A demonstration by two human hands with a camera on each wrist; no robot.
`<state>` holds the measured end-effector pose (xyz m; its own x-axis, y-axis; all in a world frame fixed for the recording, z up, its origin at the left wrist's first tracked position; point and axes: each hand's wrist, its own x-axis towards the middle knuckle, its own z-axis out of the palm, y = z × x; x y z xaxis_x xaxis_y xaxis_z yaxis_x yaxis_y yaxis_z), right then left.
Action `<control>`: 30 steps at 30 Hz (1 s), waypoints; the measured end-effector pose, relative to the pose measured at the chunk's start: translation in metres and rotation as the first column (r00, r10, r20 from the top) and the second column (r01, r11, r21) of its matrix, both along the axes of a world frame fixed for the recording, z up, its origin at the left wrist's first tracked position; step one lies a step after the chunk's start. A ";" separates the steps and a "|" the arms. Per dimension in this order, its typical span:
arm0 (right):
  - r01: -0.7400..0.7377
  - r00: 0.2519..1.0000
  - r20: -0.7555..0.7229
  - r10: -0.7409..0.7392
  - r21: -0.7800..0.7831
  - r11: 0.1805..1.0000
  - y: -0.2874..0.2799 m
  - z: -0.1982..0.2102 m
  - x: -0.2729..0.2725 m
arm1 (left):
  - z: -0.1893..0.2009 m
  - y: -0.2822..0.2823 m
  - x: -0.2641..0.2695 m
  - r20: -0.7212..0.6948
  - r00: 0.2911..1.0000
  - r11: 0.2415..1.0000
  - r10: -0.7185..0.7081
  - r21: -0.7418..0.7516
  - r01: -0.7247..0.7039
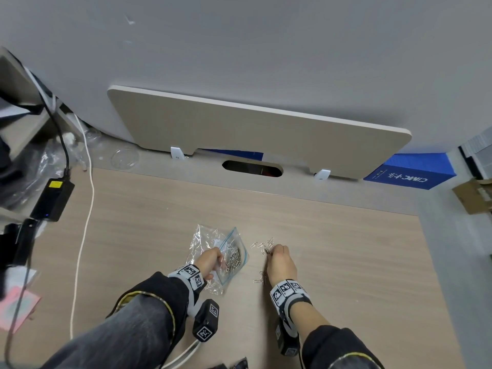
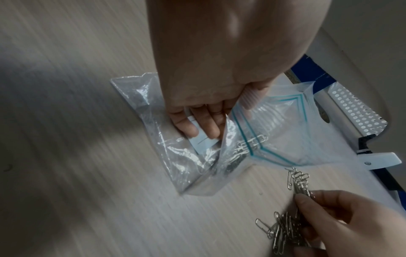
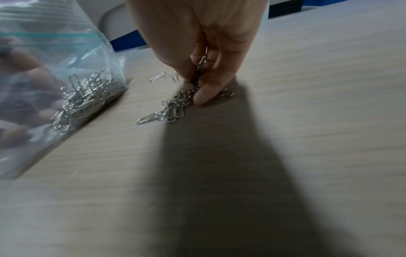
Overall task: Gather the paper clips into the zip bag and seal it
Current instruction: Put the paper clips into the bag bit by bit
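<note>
A clear zip bag (image 1: 234,258) with a blue-green seal line lies on the wooden desk, holding a heap of silver paper clips (image 3: 87,99). My left hand (image 1: 210,262) grips the bag's edge (image 2: 235,111) and holds its mouth open, with a second crumpled clear bag (image 2: 140,97) under it. Just right of the bag, my right hand (image 1: 279,258) pinches a bunch of paper clips (image 3: 199,69) between its fingertips, against the desk. More loose clips (image 1: 263,245) lie beyond that hand, and a few (image 1: 259,279) beside its wrist.
A black power adapter (image 1: 52,199) with its cable and a white cord (image 1: 85,235) lie at the desk's left. A beige divider panel (image 1: 253,134) stands along the back edge, with a blue box (image 1: 410,170) behind at the right. Pink paper (image 1: 16,307) sits at the near left.
</note>
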<state>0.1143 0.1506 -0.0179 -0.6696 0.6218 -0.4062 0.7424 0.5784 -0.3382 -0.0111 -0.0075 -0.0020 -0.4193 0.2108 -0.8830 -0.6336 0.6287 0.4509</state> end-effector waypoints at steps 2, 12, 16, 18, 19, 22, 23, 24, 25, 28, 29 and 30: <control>0.030 0.998 -0.049 -0.032 -0.041 0.999 0.005 0.000 0.002 | -0.001 0.000 -0.001 -0.004 1.000 1.000 -0.001 -0.008 0.000; 0.192 0.917 -0.221 -0.332 -0.483 0.854 0.014 0.046 -0.011 | 0.000 0.001 -0.003 0.017 0.999 0.999 -0.030 -0.025 0.031; -0.041 0.980 -0.194 -0.041 -0.397 0.917 -0.007 0.064 -0.032 | 0.001 0.000 -0.003 0.020 0.999 0.999 -0.048 -0.019 0.049; -0.185 0.976 -0.169 0.140 -0.285 0.941 -0.019 0.069 -0.041 | 0.000 0.000 -0.003 0.019 0.999 0.999 -0.046 -0.016 0.046; -0.260 0.963 -0.135 0.234 -0.224 0.939 -0.025 0.071 -0.045 | 0.001 -0.001 -0.003 0.019 0.999 0.999 -0.046 -0.012 0.046; -0.398 0.917 -0.037 0.397 -0.130 0.908 -0.038 0.072 -0.051 | 0.003 -0.001 -0.001 -0.003 0.999 0.999 -0.039 -0.001 0.039; -0.427 0.903 -0.010 0.429 -0.114 0.897 -0.042 0.074 -0.052 | 0.004 0.000 -0.001 -0.006 0.999 0.999 -0.033 0.007 0.033; -0.455 0.888 0.019 0.459 -0.101 0.885 -0.044 0.076 -0.052 | 0.004 0.000 -0.001 -0.008 0.999 0.999 -0.035 0.010 0.035; -0.478 0.875 0.037 0.482 -0.094 0.873 -0.045 0.077 -0.053 | 0.005 0.000 -0.001 -0.015 0.999 0.999 -0.044 0.009 0.044; -0.464 0.884 0.003 0.467 -0.112 0.879 -0.040 0.083 -0.052 | 0.004 0.000 -0.001 -0.015 0.999 0.999 -0.034 -0.002 0.034; -0.421 0.907 -0.037 0.420 -0.141 0.896 -0.037 0.086 -0.052 | 0.004 0.000 -0.001 -0.015 0.999 1.000 -0.030 -0.003 0.030; -0.368 0.930 -0.084 0.359 -0.182 0.912 -0.031 0.088 -0.051 | 0.004 0.000 -0.002 -0.014 0.999 0.999 -0.033 -0.004 0.032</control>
